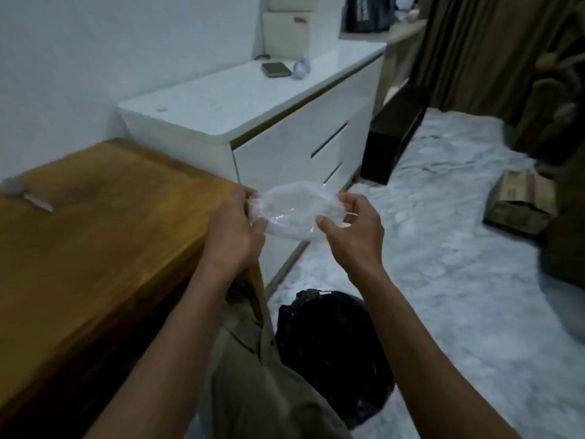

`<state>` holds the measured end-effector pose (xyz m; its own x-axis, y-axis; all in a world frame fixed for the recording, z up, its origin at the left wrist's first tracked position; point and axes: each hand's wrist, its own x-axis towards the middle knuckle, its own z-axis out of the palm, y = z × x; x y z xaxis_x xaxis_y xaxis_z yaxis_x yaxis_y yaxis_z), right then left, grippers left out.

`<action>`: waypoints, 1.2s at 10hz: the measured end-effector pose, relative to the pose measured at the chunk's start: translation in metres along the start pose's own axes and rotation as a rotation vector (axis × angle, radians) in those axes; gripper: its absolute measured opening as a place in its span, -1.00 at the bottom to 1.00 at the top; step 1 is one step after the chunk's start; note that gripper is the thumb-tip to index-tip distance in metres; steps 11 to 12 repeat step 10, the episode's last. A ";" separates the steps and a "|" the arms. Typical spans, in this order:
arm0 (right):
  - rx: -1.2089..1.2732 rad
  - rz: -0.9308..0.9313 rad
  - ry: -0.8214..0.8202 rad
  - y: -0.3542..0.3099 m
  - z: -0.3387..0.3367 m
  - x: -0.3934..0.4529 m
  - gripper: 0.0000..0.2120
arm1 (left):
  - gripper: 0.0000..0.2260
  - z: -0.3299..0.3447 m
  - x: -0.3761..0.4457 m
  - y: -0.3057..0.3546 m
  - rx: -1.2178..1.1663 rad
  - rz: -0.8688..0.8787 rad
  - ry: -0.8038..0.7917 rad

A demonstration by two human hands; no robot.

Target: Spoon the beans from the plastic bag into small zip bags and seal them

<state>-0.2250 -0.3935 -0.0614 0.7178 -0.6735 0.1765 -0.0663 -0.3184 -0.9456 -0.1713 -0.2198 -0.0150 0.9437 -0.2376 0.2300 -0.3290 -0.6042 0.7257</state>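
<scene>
You hold a clear plastic bag (292, 212) in mid-air between both hands, out past the near corner of the wooden table (95, 236) and in front of the white drawer cabinet (285, 128). Your left hand (232, 228) grips the bag's left edge, its fingers curled over the plastic with the thumb on the near side, and your right hand (353, 231) pinches the right edge, thumb pointing inward and the fingers bent behind the film. The bag is bunched and spread into a rough oval between the two grips; the picture is blurred, so you cannot tell whether anything lies inside it, and no beans can be made out. Below your arms, a black bin bag (332, 353) sits on the pale marbled floor (459, 296), just beside your knee in olive trousers (259, 391). On the table's far left lies a small pale object with a greyish end (30, 194), too smeared to identify. On the cabinet top rest a dark flat rectangular item (276, 69) and, just to its right, a small crumpled bluish thing (301, 68). A cardboard box (522, 202) lies on the floor at the right, near a brown curtain (493, 58).
</scene>
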 end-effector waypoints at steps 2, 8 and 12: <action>-0.113 0.209 0.044 0.084 -0.041 -0.032 -0.59 | -0.69 0.087 -0.028 -0.021 0.052 -0.084 -0.275; -0.292 0.599 -0.138 0.199 -0.042 -0.091 -0.31 | -0.34 0.181 -0.063 -0.081 0.310 -0.248 -0.732; -0.259 0.584 -0.116 0.201 -0.034 -0.085 -0.33 | -0.34 0.183 -0.062 -0.080 0.263 -0.233 -0.687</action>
